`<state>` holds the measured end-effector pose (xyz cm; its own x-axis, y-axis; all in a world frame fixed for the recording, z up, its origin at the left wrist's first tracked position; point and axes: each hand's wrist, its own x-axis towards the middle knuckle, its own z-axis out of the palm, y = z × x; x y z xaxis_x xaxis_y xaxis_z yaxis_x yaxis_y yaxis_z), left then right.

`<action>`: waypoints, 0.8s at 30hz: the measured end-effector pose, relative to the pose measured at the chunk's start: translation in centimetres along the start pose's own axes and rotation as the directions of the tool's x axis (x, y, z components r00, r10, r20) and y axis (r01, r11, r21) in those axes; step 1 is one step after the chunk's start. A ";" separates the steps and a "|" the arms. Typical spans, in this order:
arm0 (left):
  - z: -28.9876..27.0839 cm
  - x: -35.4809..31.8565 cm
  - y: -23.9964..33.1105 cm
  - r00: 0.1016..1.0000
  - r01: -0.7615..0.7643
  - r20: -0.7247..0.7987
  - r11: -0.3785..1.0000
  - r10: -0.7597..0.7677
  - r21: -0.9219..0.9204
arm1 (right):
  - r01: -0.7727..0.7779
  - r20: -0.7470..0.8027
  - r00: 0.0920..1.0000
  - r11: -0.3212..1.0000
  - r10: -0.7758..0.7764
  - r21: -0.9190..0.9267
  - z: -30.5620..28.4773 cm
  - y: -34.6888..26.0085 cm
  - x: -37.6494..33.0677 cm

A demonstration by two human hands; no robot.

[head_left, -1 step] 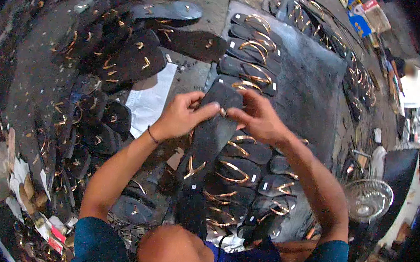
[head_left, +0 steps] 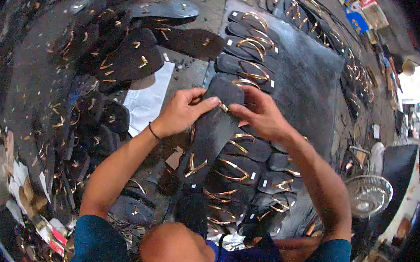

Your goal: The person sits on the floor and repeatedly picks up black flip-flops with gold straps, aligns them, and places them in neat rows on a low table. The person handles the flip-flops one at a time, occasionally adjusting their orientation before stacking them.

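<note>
My left hand (head_left: 181,112) grips the left edge of a long black sandal sole (head_left: 213,137), its thumb lying on top. From the other edge my right hand (head_left: 261,114) holds the same sole, fingers curled partly out of sight around it. Between the two thumbs a small gold strap end (head_left: 223,106) shows on the sole. Lower down, a gold V-shaped piece (head_left: 195,168) lies by the sole's near end; whether it belongs to this sole I cannot tell. Finished-looking black sandals with gold straps (head_left: 234,170) lie in rows just beneath and beyond my hands.
Many black soles with gold bits (head_left: 126,61) are heaped at the left, near a white paper sheet (head_left: 146,98). A dark sheet (head_left: 306,84) lies under the sandals. At the right stands a fan (head_left: 368,195). Paper scraps (head_left: 20,184) litter the lower left.
The gold strap end shows more plainly between my thumbs, and my right thumb has shifted slightly. The whole view has moved a little. Both hands keep hold of the sole.
</note>
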<state>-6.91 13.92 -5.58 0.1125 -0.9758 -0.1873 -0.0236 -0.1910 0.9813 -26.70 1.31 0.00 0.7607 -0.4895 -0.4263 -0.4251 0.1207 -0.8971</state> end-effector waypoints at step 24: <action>9.0 4.3 13.0 0.847 0.193 0.513 0.980 -0.141 -0.051 | 0.029 -0.150 0.988 0.953 0.018 0.302 -21.7 -1.9 -7.8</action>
<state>-15.71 6.24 5.99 -0.4113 -0.8537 -0.3194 0.0488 -0.3705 0.9275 -42.50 -13.86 7.62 0.6706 -0.6115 -0.4200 -0.2353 0.3615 -0.9022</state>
